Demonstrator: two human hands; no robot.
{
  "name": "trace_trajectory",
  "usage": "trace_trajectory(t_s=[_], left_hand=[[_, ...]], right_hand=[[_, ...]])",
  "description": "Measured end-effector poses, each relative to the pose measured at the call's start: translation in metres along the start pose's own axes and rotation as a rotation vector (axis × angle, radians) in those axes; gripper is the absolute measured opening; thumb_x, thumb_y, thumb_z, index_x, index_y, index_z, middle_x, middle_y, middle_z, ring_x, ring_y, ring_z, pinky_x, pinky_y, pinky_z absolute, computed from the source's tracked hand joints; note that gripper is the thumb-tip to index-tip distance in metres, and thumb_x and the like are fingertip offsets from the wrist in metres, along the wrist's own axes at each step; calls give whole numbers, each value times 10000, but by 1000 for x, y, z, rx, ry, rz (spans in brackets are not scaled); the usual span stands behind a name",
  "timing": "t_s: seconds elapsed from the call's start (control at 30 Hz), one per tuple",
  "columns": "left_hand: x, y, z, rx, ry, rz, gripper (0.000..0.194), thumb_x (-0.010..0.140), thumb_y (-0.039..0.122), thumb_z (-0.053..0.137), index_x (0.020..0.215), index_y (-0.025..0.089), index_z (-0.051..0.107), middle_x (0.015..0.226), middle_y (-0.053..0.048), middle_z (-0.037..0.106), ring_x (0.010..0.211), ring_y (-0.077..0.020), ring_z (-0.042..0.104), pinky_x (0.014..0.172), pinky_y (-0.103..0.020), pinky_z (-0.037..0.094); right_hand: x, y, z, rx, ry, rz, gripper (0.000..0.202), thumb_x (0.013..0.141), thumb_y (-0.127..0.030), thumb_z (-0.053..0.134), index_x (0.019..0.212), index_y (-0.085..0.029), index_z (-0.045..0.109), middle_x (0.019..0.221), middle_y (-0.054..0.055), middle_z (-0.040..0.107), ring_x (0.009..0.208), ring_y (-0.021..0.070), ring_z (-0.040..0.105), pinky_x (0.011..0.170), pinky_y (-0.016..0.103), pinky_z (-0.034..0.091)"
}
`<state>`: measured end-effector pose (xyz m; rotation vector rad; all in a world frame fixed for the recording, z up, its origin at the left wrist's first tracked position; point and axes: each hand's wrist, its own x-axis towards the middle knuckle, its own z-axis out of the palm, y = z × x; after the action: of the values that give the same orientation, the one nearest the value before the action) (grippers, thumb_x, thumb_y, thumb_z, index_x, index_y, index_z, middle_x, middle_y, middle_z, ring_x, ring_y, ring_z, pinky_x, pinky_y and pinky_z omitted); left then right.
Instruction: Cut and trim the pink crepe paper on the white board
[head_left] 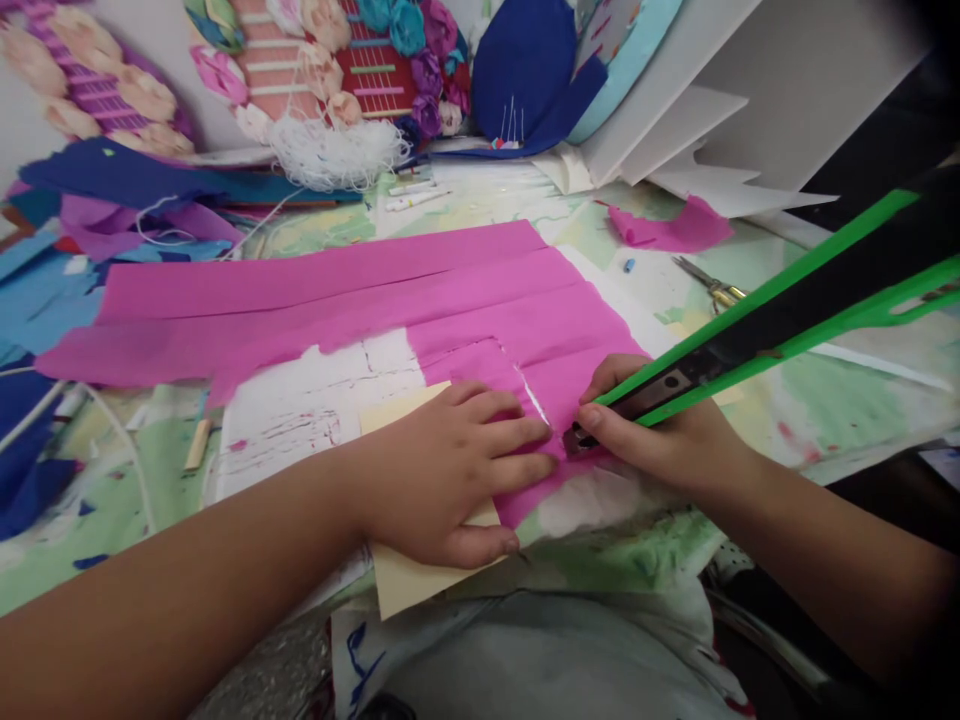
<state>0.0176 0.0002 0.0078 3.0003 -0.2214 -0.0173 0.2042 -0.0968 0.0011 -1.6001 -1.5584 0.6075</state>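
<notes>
Magenta sheeting (480, 290) lies partly over a scored white board (292, 440) on the paint-stained worktop (862, 390), just in front of the person. The board probably serves as backing, to spare the surface beneath. The left hand (442, 460) is laid flat, fingers slightly parted and gripping nothing; it spans a cream card (405, 575) and reaches onto the sheeting, apparently to keep both from sliding. Its fingertips are close beside the narrow slit (531, 390), so a slip could nick them.

The right hand (645, 430) has thumb and fingers closed around what looks like a green-edged utility knife (675, 375), held low near the metal nose, likely for control. The knife's long axis slants from upper right to lower left, nose down at the sheeting near the slit's lower end. The slit itself slants the other way, upper left to lower right. The sheeting's longer strip stretches leftward. Scissors (720, 292) rest farther off at the right, blades pointing up and left.
</notes>
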Motion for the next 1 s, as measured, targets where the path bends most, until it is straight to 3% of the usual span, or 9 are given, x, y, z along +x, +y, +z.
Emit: trace_trajectory(t_s=[0.17, 0.67, 1.0], left_hand=[[-1, 0, 1, -6, 13, -5, 546, 777, 467, 443, 1242, 181, 435, 1257, -82, 453, 1084, -318, 388, 932, -477, 254], [0, 2, 1, -2, 19, -12, 542, 767, 448, 456, 1238, 181, 433, 1239, -94, 463, 1075, -324, 395, 930, -475, 254], [1, 3, 0, 1, 47, -17, 494, 763, 434, 469, 1177, 165, 473, 1158, -97, 512, 1031, -313, 418, 905, -473, 282]], right_hand=[[0, 0, -1, 82, 1, 18, 204, 753, -352, 519, 617, -218, 446, 520, -26, 542, 511, 120, 538, 510, 264, 422], [-2, -1, 2, -149, 24, -45, 234, 729, -348, 530, 589, -216, 398, 497, -32, 447, 484, 108, 437, 483, 266, 349], [-2, -4, 4, -99, -118, -4, 261, 725, -380, 548, 588, -204, 413, 499, -41, 442, 474, 93, 428, 459, 245, 321]])
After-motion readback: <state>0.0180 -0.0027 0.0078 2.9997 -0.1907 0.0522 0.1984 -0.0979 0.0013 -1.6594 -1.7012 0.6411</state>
